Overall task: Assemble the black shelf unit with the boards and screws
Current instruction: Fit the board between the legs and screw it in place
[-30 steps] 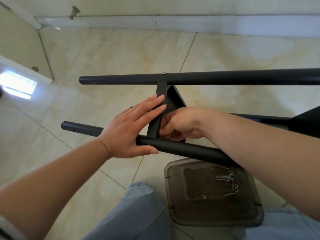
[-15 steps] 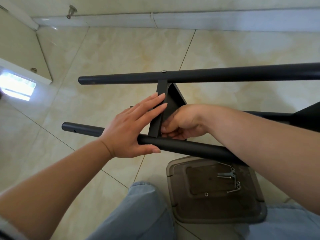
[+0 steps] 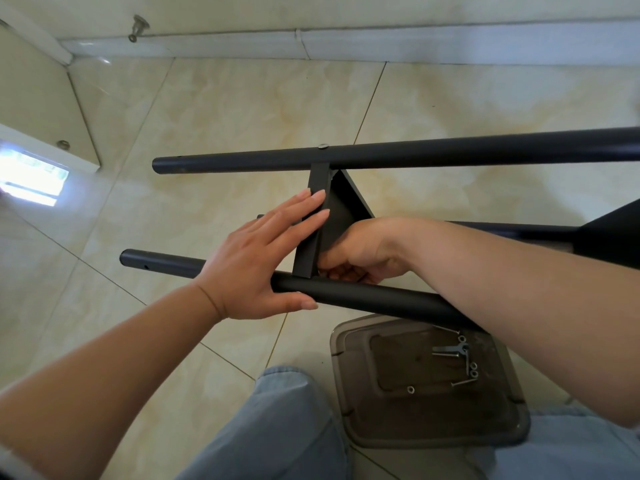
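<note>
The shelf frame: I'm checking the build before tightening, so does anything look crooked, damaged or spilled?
Nothing stands out. The board sits between both tubes, and spare screws lie inside the tray. The joint under the right hand is hidden.

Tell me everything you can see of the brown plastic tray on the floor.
The tray is translucent smoky-brown plastic, roughly rectangular with rounded corners and a raised rim, lying flat on the tiled floor between the person's knees. Its floor has a raised rectangular panel. Loose silver hardware lies in its far right part: several long screws, small nuts and what looks like a wing-shaped piece. The near black tube and the right forearm cross above its far edge, hiding that corner.
</note>
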